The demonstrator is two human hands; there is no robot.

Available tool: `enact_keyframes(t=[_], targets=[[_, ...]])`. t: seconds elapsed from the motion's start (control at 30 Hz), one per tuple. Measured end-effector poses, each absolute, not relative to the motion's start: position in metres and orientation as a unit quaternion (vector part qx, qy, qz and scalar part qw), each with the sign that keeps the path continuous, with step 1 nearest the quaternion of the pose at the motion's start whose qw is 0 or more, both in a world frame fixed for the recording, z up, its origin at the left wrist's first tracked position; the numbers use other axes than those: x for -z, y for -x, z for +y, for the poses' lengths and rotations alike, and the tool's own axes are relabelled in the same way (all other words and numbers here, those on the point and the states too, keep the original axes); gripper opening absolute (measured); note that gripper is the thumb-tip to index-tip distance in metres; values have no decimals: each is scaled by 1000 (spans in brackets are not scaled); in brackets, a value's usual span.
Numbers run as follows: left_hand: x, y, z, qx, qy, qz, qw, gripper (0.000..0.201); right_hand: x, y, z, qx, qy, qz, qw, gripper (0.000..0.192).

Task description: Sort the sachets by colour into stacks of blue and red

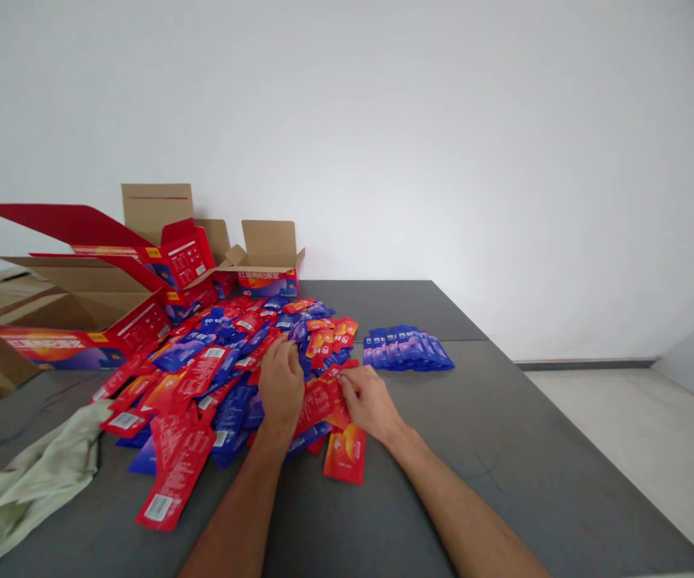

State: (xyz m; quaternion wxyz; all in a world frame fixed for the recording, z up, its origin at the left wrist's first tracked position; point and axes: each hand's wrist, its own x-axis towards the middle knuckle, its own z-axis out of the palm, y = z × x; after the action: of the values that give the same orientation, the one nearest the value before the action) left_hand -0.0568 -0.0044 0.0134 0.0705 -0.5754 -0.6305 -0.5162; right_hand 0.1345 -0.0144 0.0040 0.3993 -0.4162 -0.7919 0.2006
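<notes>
A large heap of red and blue sachets [202, 361] covers the middle left of the table. My left hand [280, 381] rests over the heap's right side, its fingers curled; whatever lies under the fingertips is hidden. At the heap's right edge, my right hand [371, 401] pinches a red sachet [336, 393] between thumb and fingers. An orange-and-red sachet [345, 456] lies flat just below that hand. Beyond my right hand, several blue sachets [407, 348] overlap in a neat row.
Open red and blue cartons [82, 345] stand at the left, and a smaller open carton [267, 281] is behind the heap. A pale green cloth [39, 482] lies at the near left. The dark table [504, 482] has its right edge beside a light floor; a white wall rises behind.
</notes>
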Motion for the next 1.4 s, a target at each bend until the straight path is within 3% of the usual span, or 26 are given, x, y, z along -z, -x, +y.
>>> enact_keyframes(t=[0.23, 0.33, 0.6, 0.77, 1.03, 1.23, 1.4], targets=[[-5, 10, -15, 460, 733, -500, -20, 37, -3, -133, -12, -517, 388, -560, 519, 50], [-9, -1, -23, 432, 752, -492, -74, 39, -7, -132, -12, -586, 346, -485, 549, 48], [-10, -1, -19, 557, 557, -556, -264, 47, -9, -131, -11, -557, 363, -517, 538, 50], [3, 8, -8, 523, 561, -506, -395, 23, 4, -132, -4, -524, 412, -531, 523, 38], [-3, 5, -14, 504, 551, -530, -401, 10, -4, -136, -9, -477, 443, -533, 541, 40], [-13, 4, -17, 490, 529, -507, -472, 28, 7, -142, 0, -392, 498, -564, 530, 45], [-15, -4, -9, 523, 491, -520, -464, 47, 3, -156, 4, -337, 523, -584, 521, 38]])
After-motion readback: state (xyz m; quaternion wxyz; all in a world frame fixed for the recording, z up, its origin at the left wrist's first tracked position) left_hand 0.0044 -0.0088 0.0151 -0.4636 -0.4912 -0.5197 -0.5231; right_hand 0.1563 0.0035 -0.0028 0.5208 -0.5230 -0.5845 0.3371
